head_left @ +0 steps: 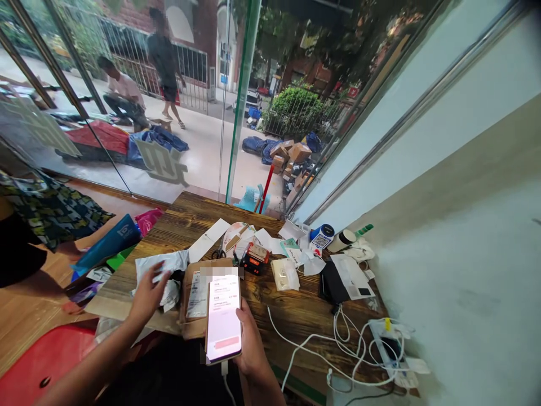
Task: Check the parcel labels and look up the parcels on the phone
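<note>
If the white cable point(224, 370) plugged into the phone point(224, 324) snags at the near edge of the worktop point(167, 228), it might tug the phone from the right hand point(250, 337) clamped on it. The phone, screen glowing pinkish white, is near that edge, before the cardboard box point(192, 329). The left hand point(147, 293), fingers apart, is at the silvery parcel point(176, 259); contact is unclear.

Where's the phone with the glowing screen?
In the head view, the phone is low and just left of the middle, held in the right hand, partly hiding the cardboard box.
</note>
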`<state>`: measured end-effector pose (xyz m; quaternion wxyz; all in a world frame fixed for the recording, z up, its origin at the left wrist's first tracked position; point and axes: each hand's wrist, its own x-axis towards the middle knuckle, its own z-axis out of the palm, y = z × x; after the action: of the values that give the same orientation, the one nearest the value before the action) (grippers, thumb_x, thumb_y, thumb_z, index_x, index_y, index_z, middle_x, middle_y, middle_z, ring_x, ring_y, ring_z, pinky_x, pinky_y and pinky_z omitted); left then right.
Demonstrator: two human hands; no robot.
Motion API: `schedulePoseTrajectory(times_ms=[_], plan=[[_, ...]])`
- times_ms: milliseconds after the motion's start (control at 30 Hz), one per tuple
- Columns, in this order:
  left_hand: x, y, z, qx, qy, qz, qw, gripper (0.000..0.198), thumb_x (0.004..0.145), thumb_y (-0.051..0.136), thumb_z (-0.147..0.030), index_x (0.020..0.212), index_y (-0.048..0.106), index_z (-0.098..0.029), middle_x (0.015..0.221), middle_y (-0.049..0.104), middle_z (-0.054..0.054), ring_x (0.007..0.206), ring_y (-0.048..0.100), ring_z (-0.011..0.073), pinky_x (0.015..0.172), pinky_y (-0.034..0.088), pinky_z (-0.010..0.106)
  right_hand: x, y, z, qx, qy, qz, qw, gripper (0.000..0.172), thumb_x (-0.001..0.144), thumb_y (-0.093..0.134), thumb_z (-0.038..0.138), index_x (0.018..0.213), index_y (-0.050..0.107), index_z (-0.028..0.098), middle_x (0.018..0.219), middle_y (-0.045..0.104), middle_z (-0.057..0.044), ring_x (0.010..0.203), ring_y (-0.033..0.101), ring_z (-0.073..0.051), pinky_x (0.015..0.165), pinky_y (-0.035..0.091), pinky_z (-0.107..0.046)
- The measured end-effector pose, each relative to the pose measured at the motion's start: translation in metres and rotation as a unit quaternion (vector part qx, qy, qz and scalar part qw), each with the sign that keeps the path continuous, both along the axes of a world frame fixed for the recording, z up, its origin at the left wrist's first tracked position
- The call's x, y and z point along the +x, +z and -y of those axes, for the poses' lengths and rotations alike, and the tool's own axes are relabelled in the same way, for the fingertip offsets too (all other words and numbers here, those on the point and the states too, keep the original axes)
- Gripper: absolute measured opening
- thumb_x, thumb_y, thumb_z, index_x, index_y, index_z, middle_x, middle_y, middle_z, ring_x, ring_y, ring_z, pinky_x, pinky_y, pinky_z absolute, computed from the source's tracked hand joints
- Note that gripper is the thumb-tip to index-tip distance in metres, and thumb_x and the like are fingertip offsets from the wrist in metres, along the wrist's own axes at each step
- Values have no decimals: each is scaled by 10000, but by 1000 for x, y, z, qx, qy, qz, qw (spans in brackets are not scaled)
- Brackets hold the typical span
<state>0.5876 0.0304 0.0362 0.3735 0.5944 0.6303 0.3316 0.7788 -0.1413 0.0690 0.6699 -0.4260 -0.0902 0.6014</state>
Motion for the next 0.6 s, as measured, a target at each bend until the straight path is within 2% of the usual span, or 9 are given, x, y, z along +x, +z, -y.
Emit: schedulePoseTrajectory(times_ms=[67, 133, 200, 300, 400, 500, 600], plan=[[25, 28, 20, -103, -136, 125, 977, 621, 730, 471, -609, 1142, 613, -166, 1017, 696, 128, 978, 635, 308, 823, 519, 430, -2, 1, -3, 12, 6, 4, 1000, 511, 708, 662, 501, 1127, 580, 219, 1082, 706, -66, 1054, 627, -282, 852, 512, -428], [46, 49, 37, -157, -199, 169, 952, 560, 708, 502, -619, 977, 696, -167, 910, 723, 102, 905, 650, 288, 781, 525, 389, -5, -2, -6, 7, 4, 3, 1000, 554, 724, 647, 549, 1163, 563, 222, 1112, 694, -74, 1080, 614, -281, 858, 515, -428], [60, 62, 46, -185, -225, 183, 939, 502, 674, 543, -585, 856, 725, -155, 837, 730, 95, 841, 654, 279, 779, 519, 387, -7, -8, -9, -7, -6, 4, 1000, 571, 730, 638, 580, 1169, 563, 222, 1122, 690, -80, 1103, 601, -278, 871, 514, -423], [69, 73, 48, -195, -249, 204, 926, 443, 641, 552, -520, 822, 732, -158, 787, 733, 79, 793, 652, 279, 781, 511, 397, -7, -18, -11, -21, -22, 20, 999, 617, 716, 636, 619, 1177, 573, 214, 1139, 685, -91, 1148, 571, -297, 916, 492, -455], [70, 80, 47, -192, -302, 219, 908, 377, 615, 578, -447, 832, 727, -176, 784, 736, 53, 757, 648, 263, 783, 498, 384, -5, -24, -9, -35, -40, 45, 998, 686, 682, 644, 660, 1184, 591, 196, 1213, 652, -99, 1238, 495, -315, 1004, 424, -484], [69, 86, 48, -199, -335, 229, 892, 335, 613, 639, -408, 841, 710, -174, 780, 738, 34, 736, 646, 234, 786, 488, 355, -3, -27, -7, -54, -59, 91, 993, 660, 672, 660, 651, 1148, 632, 194, 1293, 605, -87, 1301, 429, -298, 1071, 360, -441], [69, 89, 50, -205, -338, 239, 887, 330, 620, 671, -428, 819, 702, -167, 753, 738, 27, 729, 645, 222, 779, 484, 335, -4, -27, -6, -61, -72, 96, 991, 643, 678, 670, 628, 1154, 634, 196, 1271, 622, -86, 1262, 476, -298, 1032, 406, -433]])
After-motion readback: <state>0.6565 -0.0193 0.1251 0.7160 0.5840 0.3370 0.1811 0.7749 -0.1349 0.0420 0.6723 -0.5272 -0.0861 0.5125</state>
